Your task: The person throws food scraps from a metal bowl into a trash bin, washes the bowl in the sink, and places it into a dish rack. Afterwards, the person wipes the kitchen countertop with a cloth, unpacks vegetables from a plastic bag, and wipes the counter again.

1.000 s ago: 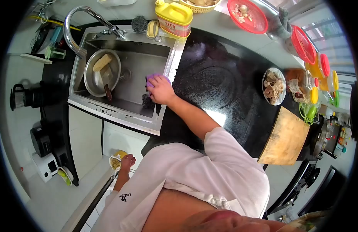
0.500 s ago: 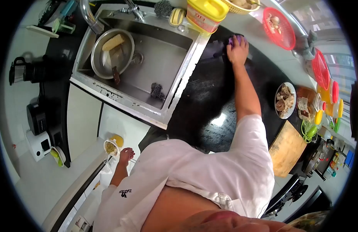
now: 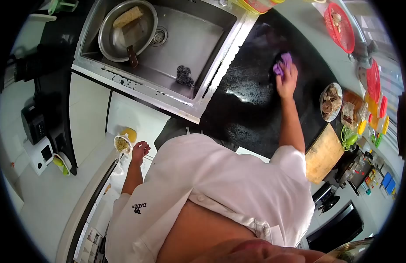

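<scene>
My right hand is closed on a purple cloth, which presses against the black countertop. Wet streaks and reflections show on the counter around it. My left hand hangs at my side, holding nothing, its fingers loosely apart. Close to that hand, lower down, is a white container with bits of food scraps in it. Left of the cloth lies the steel sink. In it stand a metal bowl with a loofah-like sponge and a brown-handled knife, and a dark scouring pad.
A plate of meat pieces and a wooden cutting board are at the counter's right. Red baskets and several bottles line the window side. A yellow tub stands by the sink's corner.
My right hand has drawn the purple cloth across the counter, away from the wall and toward my body. The view has shifted, and my left hand still hangs at my side.
</scene>
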